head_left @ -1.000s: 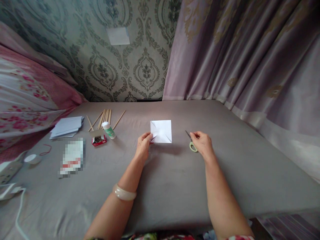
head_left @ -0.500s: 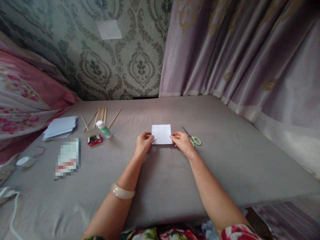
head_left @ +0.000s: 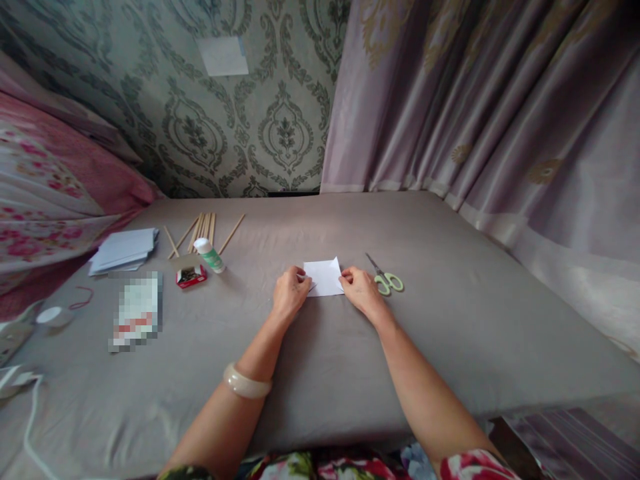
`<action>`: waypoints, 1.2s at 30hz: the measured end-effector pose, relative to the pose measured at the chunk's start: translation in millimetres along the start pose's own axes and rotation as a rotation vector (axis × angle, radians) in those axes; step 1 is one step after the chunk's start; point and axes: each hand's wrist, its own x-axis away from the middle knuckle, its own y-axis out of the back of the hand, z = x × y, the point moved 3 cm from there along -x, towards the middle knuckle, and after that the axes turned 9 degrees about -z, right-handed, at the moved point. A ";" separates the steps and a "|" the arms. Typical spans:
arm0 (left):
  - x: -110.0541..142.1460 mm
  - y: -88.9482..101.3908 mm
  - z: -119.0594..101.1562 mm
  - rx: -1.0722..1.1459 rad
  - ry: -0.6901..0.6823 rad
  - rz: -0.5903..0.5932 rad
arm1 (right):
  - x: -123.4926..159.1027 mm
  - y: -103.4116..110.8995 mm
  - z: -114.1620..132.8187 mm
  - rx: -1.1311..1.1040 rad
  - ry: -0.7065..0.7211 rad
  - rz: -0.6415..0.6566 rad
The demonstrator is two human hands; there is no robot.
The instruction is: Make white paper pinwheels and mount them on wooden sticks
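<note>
A small white piece of paper lies between my two hands near the middle of the cloth-covered surface. Its top right corner sticks up in a small point. My left hand pinches the paper's left edge between thumb and fingers. On the opposite edge, my right hand grips the paper the same way, with the fingertips partly hidden. Scissors with pale green handles lie just beyond my right hand, blades pointing away.
Left of my hands stand a glue stick and an open red box with small dark items. Several wooden sticks lie behind them. Farther left are a stack of paper, a blurred packet and a power strip.
The paper has shifted slightly toward me, and its top right corner now rises in a point. Both hands still hold its sides, with the fingers curled in more. The view has moved slightly.
</note>
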 end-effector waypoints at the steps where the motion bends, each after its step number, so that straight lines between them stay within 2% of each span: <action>1: 0.3 -0.5 0.1 -0.008 -0.005 0.002 | 0.3 0.5 0.7 0.017 0.004 0.005; 9: 1.1 -3.9 -1.4 -0.035 -0.077 0.016 | 3.4 4.7 3.8 0.147 0.008 0.037; 13: -4.3 5.9 1.9 -0.011 -0.064 -0.069 | 4.9 8.2 4.7 0.211 -0.002 0.046; 15: -9.2 18.4 5.7 0.018 -0.034 -0.184 | 5.4 9.5 4.6 0.251 -0.010 0.051; 23: -21.7 74.8 28.8 0.177 0.090 -0.776 | 7.0 14.3 2.6 0.324 0.010 0.036; 27: -22.1 95.2 44.4 0.169 0.145 -1.055 | 9.4 13.9 1.3 0.360 0.016 0.032; 29: -20.9 103.7 52.4 0.118 0.199 -1.141 | 10.5 12.8 0.8 0.376 0.009 0.045; 32: -20.7 111.4 63.3 0.044 0.274 -1.145 | 10.4 13.6 0.4 0.375 0.015 0.050; 36: -26.2 112.3 75.1 0.013 0.304 -1.050 | 4.1 25.6 -9.3 0.325 -0.007 -0.026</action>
